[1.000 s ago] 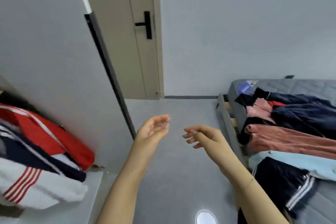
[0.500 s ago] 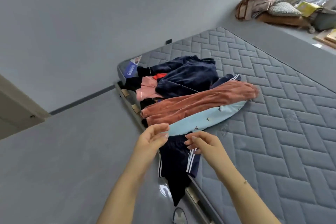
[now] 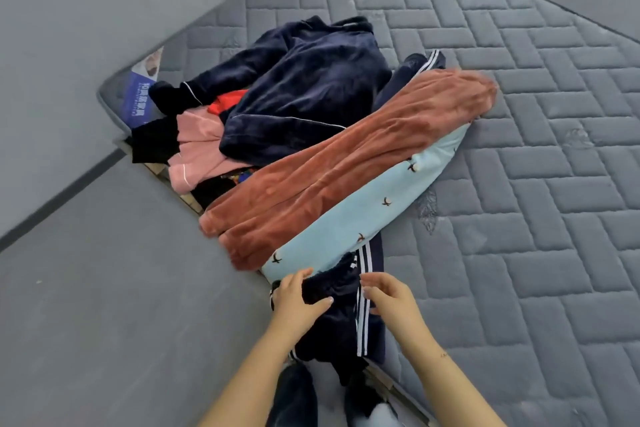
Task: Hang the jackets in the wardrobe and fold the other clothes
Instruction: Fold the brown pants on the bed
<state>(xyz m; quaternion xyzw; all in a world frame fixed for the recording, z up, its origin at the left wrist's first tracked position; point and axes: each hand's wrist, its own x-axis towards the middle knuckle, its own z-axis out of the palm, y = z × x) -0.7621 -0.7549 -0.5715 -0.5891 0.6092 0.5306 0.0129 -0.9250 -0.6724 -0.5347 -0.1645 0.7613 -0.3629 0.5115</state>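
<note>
**Hands at the dark striped garment, pile not yet folded**

The left hand (image 3: 298, 302) lay on the bunched top end of the dark striped garment (image 3: 349, 322), thumb reaching across the cloth and fingers spread over its far side, so it looked to be taking hold, though a firm grip could not be confirmed. The right hand (image 3: 388, 295) hovered just beside the white stripes with fingers loosely curled and half open, holding nothing that could be seen.

That garment hung over the near edge of the mattress (image 3: 519, 184), its lower part trailing toward the floor (image 3: 104, 288). The rest of the clothes sat in a loose heap on the mattress corner: a rust-coloured fleecy piece (image 3: 346, 163) lay across the middle, a light blue piece with small dark marks (image 3: 374, 215) lay alongside and partly under it, a navy velvety top (image 3: 304, 90) sat behind them, and a pink piece (image 3: 197, 149) with black and red cloth showed at the far left.

Judging from this, the folding had hardly begun: nothing in view was folded or stacked, and every piece looked crumpled. No wardrobe or hanger appeared, so the state of the jackets could not be judged.

Much was buried: the black and red items showed only as scraps, and which pieces were jackets was unclear. The striped garment's lower end was cut off by the person's arms and legs.
</note>
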